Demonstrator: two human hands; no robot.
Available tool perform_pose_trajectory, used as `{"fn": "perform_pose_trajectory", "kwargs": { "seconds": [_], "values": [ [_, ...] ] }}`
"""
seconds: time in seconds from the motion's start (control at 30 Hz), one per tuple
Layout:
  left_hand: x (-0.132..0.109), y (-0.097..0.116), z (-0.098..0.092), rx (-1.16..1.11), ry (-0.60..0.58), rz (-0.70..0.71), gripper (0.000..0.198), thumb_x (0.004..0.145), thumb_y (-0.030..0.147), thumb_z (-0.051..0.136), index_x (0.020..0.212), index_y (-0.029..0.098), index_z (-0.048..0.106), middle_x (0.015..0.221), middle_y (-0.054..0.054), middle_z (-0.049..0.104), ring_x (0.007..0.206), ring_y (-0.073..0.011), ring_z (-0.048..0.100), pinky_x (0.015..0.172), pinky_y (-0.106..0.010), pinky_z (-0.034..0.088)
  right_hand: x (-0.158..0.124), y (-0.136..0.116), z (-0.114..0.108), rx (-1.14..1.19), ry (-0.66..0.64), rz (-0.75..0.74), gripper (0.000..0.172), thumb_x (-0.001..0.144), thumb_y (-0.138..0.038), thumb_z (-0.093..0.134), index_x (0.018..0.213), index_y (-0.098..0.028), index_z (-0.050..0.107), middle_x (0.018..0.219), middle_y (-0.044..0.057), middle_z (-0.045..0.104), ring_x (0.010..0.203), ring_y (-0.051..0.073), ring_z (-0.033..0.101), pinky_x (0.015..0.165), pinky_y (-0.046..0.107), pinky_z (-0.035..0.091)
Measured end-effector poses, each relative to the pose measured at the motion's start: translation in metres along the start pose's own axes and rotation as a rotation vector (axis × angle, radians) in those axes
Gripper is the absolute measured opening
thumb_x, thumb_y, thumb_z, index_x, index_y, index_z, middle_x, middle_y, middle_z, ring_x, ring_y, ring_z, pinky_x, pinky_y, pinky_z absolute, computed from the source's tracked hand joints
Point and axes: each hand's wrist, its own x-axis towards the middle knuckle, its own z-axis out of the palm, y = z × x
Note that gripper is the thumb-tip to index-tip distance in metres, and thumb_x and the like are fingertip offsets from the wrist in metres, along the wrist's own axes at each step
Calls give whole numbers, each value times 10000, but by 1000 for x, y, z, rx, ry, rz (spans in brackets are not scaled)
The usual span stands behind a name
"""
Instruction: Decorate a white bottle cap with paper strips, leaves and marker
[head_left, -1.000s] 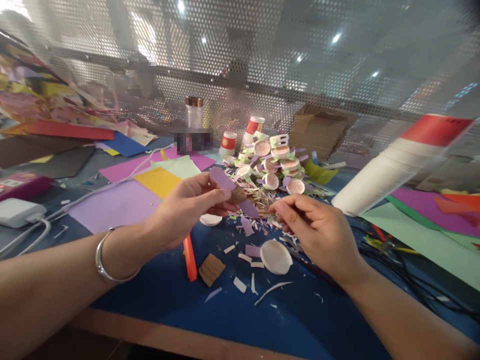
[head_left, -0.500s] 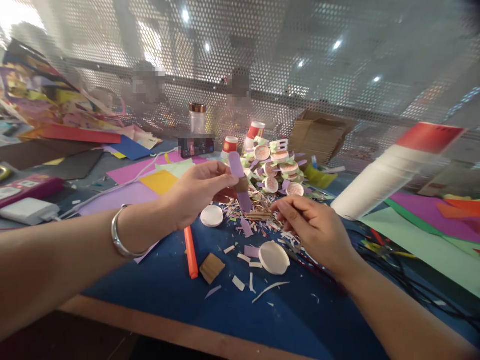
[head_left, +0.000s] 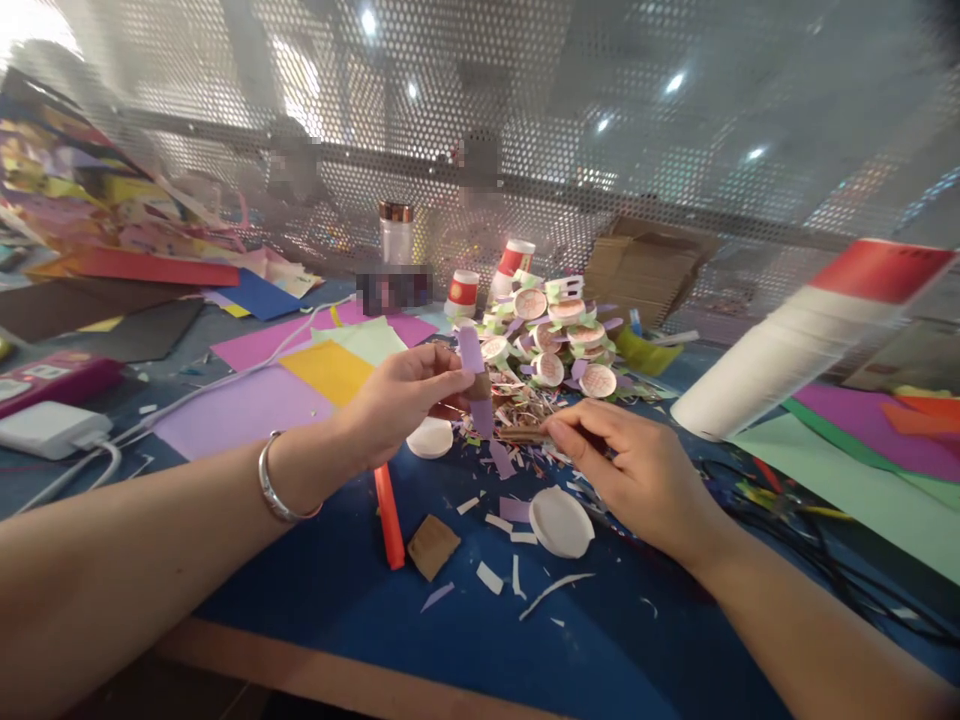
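My left hand [head_left: 409,395] is closed in a pinch on a purple paper strip [head_left: 472,352] with a brown cardboard piece around its middle, held upright above the scraps. Just to the right, my right hand [head_left: 626,460] has its thumb and fingers closed at the right end of a small brown cardboard strip [head_left: 523,434]. Its fingertips partly hide that end. Below the hands lie a white paper disc [head_left: 561,522], a brown cardboard square [head_left: 433,547] and an orange marker [head_left: 389,520]. Another white disc [head_left: 430,438] sits beneath my left hand.
Behind the hands rises a heap of small cup-bottom pieces [head_left: 549,338] with paper tabs, near red-and-white paper cups [head_left: 462,293]. A long stack of cups [head_left: 795,350] leans at right by black cables [head_left: 810,570]. Coloured paper [head_left: 240,405] and a white charger [head_left: 52,430] lie left.
My right hand's fingertips have moved left and down onto the end of the small cardboard strip. My left hand still holds the purple strip, slightly lower. The view has shifted a little.
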Motion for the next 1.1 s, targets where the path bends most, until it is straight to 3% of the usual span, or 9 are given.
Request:
{"fn": "perform_pose_trajectory", "kwargs": {
  "seconds": [0.2,0.57,0.9,1.1],
  "values": [
    [-5,-2,2,27,-50,-13,148,819,169,740,853,146,597,822,-18,699,773,-124,669,711,-260,497,0,-2,0,-19,-22,-28,229,1026,-291,522,870,-210,667,788,21,654,704,161,597,639,288,451],
    [4,-1,-2,-24,46,-50,141,825,75,691,779,150,580,689,27,637,609,-63,579,655,-226,457,-1,-1,1,-31,8,-80,226,1028,-243,522,834,-216,635,746,11,623,687,154,578,666,296,448],
    [7,-4,-4,-84,96,-25,143,829,135,701,768,159,574,771,-11,679,608,-62,532,643,-232,432,-2,-6,3,-16,-48,-104,199,1028,-230,510,912,-217,670,842,41,692,755,177,627,698,311,482],
    [5,-4,-3,-78,101,-26,136,828,161,706,790,165,575,784,-12,697,593,-65,521,629,-234,433,-2,-4,2,-29,-17,-68,175,1020,-238,532,923,-214,675,863,47,703,758,175,640,669,302,481]
  ]
}}
